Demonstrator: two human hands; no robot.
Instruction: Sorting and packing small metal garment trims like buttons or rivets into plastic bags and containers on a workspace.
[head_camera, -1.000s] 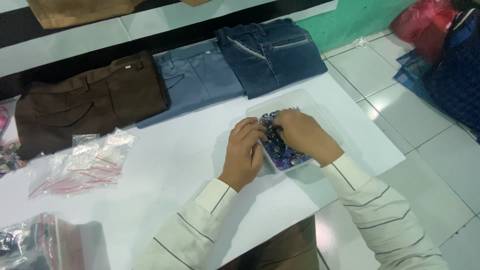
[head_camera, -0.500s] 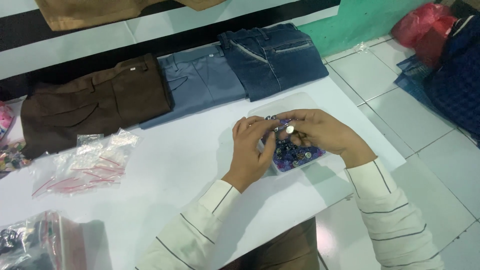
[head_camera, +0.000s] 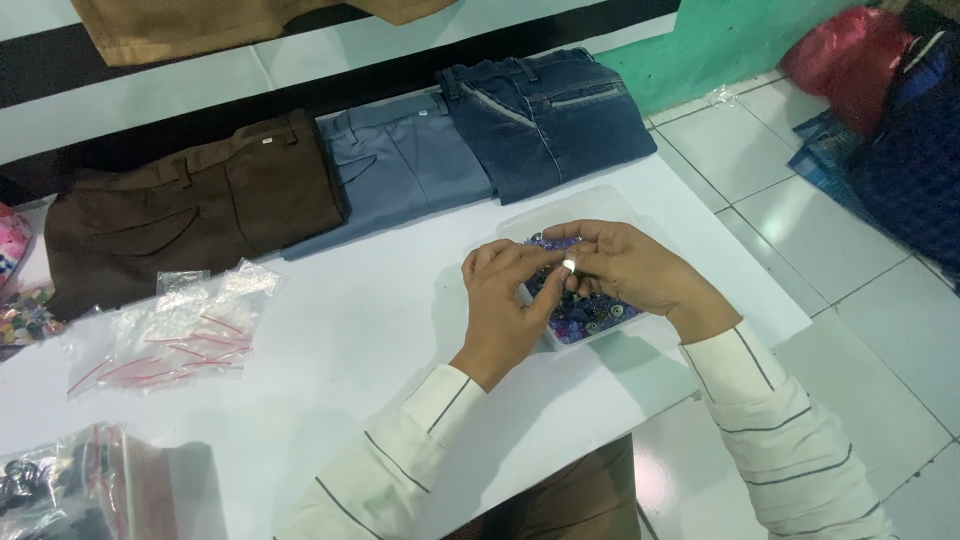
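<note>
Both hands meet over a shallow clear plastic tray (head_camera: 612, 205) near the right end of the white table (head_camera: 380, 320). The left hand (head_camera: 505, 300) comes in from the near side, wrist bent upward, fingers curled and thumb stretched to the right. The right hand (head_camera: 625, 262) reaches in from the near right, palm turned down, its fingertips pointing left to meet the left thumb. Between them they pinch a small silvery metal button (head_camera: 568, 265), held just above the tray; it is too small to tell which way its face or long axis points. Both hands are thus closed in a fingertip grip on it. The tray holds a heap of small round buttons (head_camera: 590, 318) in blue, purple and dark metal tones, glossy and partly hidden beneath the hands. Both forearms wear cream sleeves with thin dark stripes. Along the far edge of the table lie three folded trousers side by side, waistbands far: brown trousers (head_camera: 190, 215) on the left, grey-blue trousers (head_camera: 400, 170) in the middle, dark blue jeans (head_camera: 550, 120) on the right with pale stitching. On the left lie limp clear zip bags (head_camera: 160, 330) with red seal strips.
</note>
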